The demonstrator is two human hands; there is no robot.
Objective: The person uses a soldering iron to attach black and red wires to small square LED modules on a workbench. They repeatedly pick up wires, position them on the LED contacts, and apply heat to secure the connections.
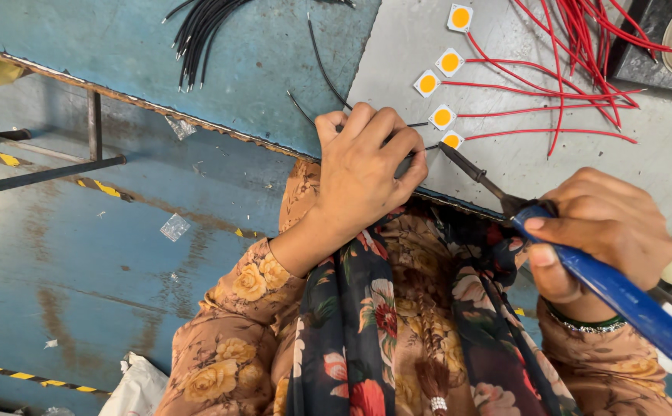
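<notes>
The right hand [605, 231] grips a blue-handled soldering iron [582, 262], its long axis slanting up-left, tip at the lowest of five square yellow LED chips [452, 140] near the grey sheet's [521, 166] front edge. The left hand [367, 166], fingers closed, pinches a black wire [328, 77] beside that chip; bare sheet lies right

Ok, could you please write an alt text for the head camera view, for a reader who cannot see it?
A right hand holds a blue-handled soldering iron, its tip at a small white square chip with a yellow centre, while the left hand pinches a thin black wire beside it. Four more chips with red wires lie on the grey table.
</notes>
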